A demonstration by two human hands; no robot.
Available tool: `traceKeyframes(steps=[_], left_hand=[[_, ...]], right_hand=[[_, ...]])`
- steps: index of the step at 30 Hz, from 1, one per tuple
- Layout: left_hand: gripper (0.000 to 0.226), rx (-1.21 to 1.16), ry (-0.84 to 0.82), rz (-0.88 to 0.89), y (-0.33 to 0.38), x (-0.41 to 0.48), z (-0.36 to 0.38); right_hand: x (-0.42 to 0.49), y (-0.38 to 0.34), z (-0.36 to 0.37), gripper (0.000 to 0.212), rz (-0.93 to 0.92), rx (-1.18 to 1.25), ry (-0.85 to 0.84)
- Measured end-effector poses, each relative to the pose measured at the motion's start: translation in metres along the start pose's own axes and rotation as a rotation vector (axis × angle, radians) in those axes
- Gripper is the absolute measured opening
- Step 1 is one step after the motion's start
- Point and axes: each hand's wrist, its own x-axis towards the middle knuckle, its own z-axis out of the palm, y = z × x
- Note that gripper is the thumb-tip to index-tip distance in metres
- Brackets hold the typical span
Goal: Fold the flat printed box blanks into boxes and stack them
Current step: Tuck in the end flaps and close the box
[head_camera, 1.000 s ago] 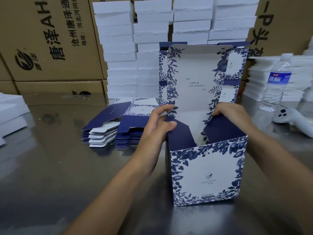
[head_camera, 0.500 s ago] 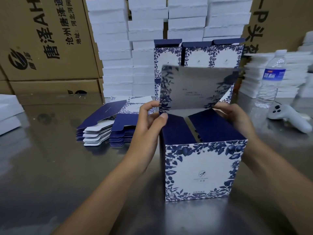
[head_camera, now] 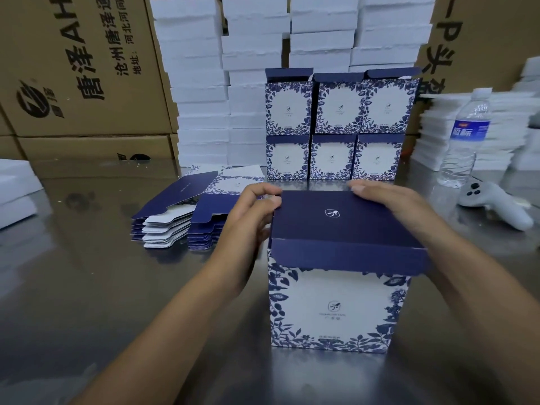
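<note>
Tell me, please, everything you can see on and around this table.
box: 1, blue-and-white, front centre, lid down
finished boxes: 6, blue-and-white, behind it in two rows of three
blanks: a pile, count unclear, blue and white, left of the box
slabs: many, white, stacked at the back and at both sides
cartons: several, brown, back wall
bottle: 1, clear with a blue label, right
controller: 1, white, right, near the bottle
table: 1, grey metal, under everything
left hand: 1, grips the lid's left rear corner
right hand: 1, flat on the lid's right rear
</note>
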Motion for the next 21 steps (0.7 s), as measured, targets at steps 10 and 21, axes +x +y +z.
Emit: traceKeyframes(steps=[10,21], left_hand=[[0.016,0.180,0.014,-0.305,0.030,0.020,0.020],[0.004,0.571,-0.141,-0.266,0.039,0.044,0.043]], right_hand=[[-0.003,-0.005,-0.002,0.015,0.098,0.004,-0.035],[-0.002,-0.006,-0.007,0.015,0.332,0.025,-0.096]])
